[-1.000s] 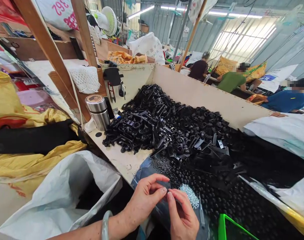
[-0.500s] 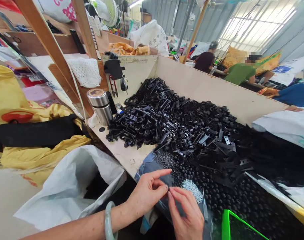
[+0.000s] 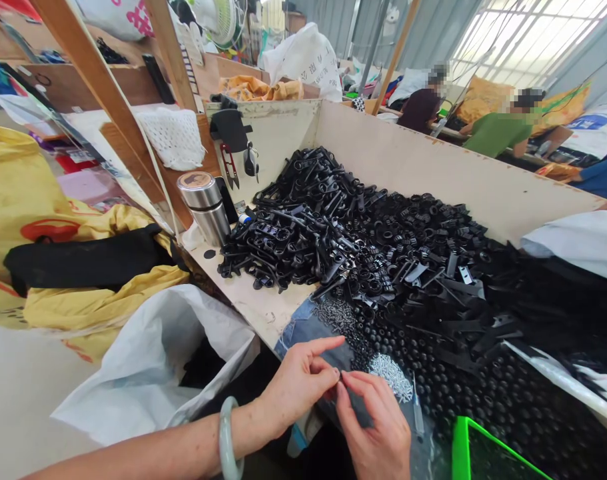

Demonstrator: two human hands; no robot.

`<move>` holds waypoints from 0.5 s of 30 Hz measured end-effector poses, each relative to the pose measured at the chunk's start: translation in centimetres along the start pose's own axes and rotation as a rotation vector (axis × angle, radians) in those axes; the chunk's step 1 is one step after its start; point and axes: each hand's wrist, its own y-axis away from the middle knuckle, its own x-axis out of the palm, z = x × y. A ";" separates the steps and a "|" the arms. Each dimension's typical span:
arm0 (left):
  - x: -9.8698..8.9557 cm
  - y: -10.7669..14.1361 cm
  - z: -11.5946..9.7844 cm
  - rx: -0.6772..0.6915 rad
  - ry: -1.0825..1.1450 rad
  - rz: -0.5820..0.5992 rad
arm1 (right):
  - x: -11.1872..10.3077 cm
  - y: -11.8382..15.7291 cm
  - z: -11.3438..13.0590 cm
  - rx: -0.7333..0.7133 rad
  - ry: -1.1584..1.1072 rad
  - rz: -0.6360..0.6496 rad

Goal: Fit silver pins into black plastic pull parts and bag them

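Observation:
My left hand (image 3: 300, 377), with a pale bangle (image 3: 227, 437) on its wrist, pinches something tiny and dark between thumb and middle finger, its index finger stretched out. My right hand (image 3: 376, 420) meets it fingertip to fingertip, pinched on the same small dark piece, which is too small to name. Just beyond the fingertips lie a heap of silvery screws (image 3: 390, 377) and a patch of tiny dark metal bits (image 3: 336, 315). A thin pointed tool (image 3: 418, 407) rests right of my right hand. Many black balls (image 3: 463, 387) spread to the right.
Behind are piles of black plastic parts (image 3: 283, 240) and a steel flask (image 3: 203, 208). A green-edged tray (image 3: 462, 447) stands at the lower right, an open white sack (image 3: 148, 360) at the left. Several people sit beyond the bench wall (image 3: 433, 160).
The view has shifted slightly, so most of the scene sits further right. Both hands remain together at the fingertips, with only slight finger movement.

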 end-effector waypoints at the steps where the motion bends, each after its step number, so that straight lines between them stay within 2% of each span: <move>1: 0.1 0.0 0.1 -0.007 0.018 -0.011 | 0.1 0.1 0.0 0.000 0.012 -0.007; 5: 0.3 -0.1 0.5 -0.010 0.039 -0.061 | 0.6 0.3 -0.1 -0.051 0.076 -0.039; 8: 0.2 -0.1 0.5 -0.005 0.012 -0.047 | 0.7 0.2 0.0 -0.083 0.120 -0.045; 15: -0.5 -0.5 0.6 0.125 -0.272 -0.014 | 0.7 0.0 -0.1 -0.070 0.111 -0.030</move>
